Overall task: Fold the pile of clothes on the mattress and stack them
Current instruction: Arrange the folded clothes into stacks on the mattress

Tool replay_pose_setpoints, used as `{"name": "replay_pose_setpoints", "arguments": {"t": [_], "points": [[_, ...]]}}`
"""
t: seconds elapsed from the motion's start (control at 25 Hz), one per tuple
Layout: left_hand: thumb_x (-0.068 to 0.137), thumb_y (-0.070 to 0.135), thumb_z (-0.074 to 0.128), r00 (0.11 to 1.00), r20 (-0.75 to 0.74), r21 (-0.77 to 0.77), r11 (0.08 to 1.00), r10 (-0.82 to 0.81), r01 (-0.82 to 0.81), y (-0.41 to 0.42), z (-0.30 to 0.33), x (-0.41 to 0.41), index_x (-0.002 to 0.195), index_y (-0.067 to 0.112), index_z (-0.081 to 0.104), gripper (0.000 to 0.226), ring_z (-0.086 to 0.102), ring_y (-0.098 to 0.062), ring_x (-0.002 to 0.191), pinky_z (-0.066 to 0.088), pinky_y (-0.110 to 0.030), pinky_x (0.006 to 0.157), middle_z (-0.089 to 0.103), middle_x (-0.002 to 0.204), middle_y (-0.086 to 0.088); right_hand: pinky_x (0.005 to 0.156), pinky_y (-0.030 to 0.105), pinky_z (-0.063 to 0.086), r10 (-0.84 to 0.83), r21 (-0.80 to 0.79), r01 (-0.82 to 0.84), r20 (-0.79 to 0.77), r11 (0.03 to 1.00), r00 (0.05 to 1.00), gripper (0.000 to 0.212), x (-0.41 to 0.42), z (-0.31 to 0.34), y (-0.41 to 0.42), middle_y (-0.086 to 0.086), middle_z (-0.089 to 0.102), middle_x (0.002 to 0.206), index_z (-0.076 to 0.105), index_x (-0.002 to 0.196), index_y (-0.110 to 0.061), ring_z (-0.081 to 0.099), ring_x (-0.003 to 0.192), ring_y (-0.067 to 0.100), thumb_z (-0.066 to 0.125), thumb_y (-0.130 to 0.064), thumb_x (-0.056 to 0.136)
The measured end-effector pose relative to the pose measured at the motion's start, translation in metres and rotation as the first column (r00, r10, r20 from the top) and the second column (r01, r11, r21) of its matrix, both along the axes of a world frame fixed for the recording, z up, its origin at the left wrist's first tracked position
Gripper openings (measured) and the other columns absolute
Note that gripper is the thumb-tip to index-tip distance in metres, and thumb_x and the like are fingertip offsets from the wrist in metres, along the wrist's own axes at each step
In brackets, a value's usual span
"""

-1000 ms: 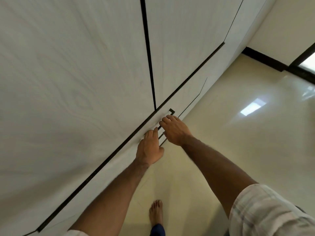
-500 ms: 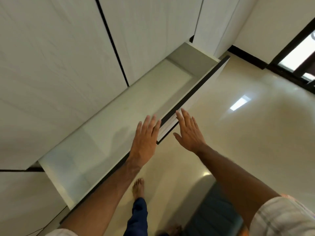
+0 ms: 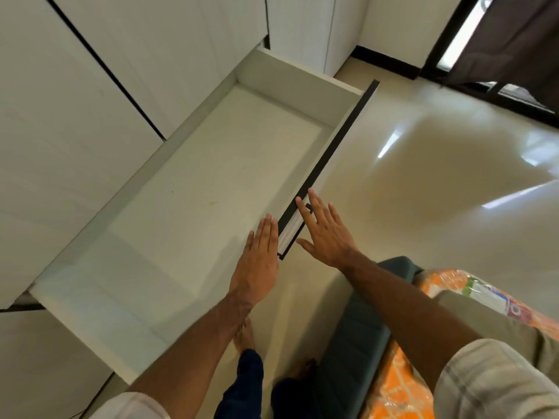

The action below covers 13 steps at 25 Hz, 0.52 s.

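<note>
Our left hand (image 3: pixel 258 261) and right hand (image 3: pixel 325 234) hover flat and empty at the drawer (image 3: pixel 211 182) front, one each side of its edge. No clothes show; only the mattress (image 3: pixel 402 385) corner shows behind us. Stepping back, we could trip on it or knock shins on the pulled-out drawer.

I look down on a white drawer (image 3: pixel 230 164) pulled out from a pale wardrobe front (image 3: pixel 99 86), its black-edged front panel (image 3: pixel 329 164) between my two flat hands. My left hand (image 3: pixel 257 267) hovers over the drawer's inside, my right hand (image 3: pixel 326 234) outside it above the glossy floor (image 3: pixel 438 207). An orange plastic-wrapped mattress (image 3: pixel 399 385) lies lower right.
</note>
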<state>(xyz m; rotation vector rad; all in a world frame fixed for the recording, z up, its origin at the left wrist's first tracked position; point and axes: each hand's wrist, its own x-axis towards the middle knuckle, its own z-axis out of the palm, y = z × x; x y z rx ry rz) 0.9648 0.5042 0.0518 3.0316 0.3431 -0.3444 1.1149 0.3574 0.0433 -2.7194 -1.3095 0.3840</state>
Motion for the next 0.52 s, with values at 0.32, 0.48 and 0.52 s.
{"name": "replay_pose_setpoints", "arguments": {"t": [0.32, 0.48, 0.52], "points": [[0.098, 0.041, 0.036, 0.959, -0.002, 0.167, 0.945, -0.284, 0.28, -0.059, 0.004, -0.009, 0.158, 0.004, -0.01, 0.084, -0.014, -0.035, 0.153, 0.003, -0.063, 0.12, -0.016, 0.165, -0.019, 0.125, 0.051, 0.0, -0.145, 0.086, 0.158, -0.138, 0.984, 0.98, 0.097, -0.021, -0.002, -0.064, 0.006, -0.024, 0.167, -0.015, 0.16, -0.028, -0.012, 0.155, 0.029, 0.058, -0.038, 0.097], [0.091, 0.023, 0.043, 0.9, -0.027, 0.006, 0.9, -0.436, 0.436, -0.113, -0.008, 0.004, 0.157, 0.0, 0.012, 0.077, 0.011, -0.035, 0.154, 0.011, -0.059, 0.122, 0.014, 0.165, -0.022, 0.126, 0.052, 0.003, -0.376, 0.012, 0.384, -0.185, 0.923, 0.908, 0.091, -0.045, -0.014, -0.16, 0.006, -0.016, 0.169, -0.005, 0.162, -0.021, -0.008, 0.156, 0.027, 0.057, -0.037, 0.098], [0.091, 0.02, 0.049, 0.901, -0.036, -0.156, 0.893, -0.431, 0.421, -0.138, -0.015, 0.013, 0.156, 0.001, 0.021, 0.074, 0.022, -0.035, 0.151, 0.017, -0.054, 0.123, 0.025, 0.162, -0.021, 0.126, 0.053, 0.005, -0.457, -0.015, 0.462, -0.182, 0.887, 0.871, 0.09, -0.055, -0.02, -0.197, 0.007, -0.012, 0.169, -0.001, 0.163, -0.019, -0.006, 0.157, 0.027, 0.058, -0.036, 0.097]]}}
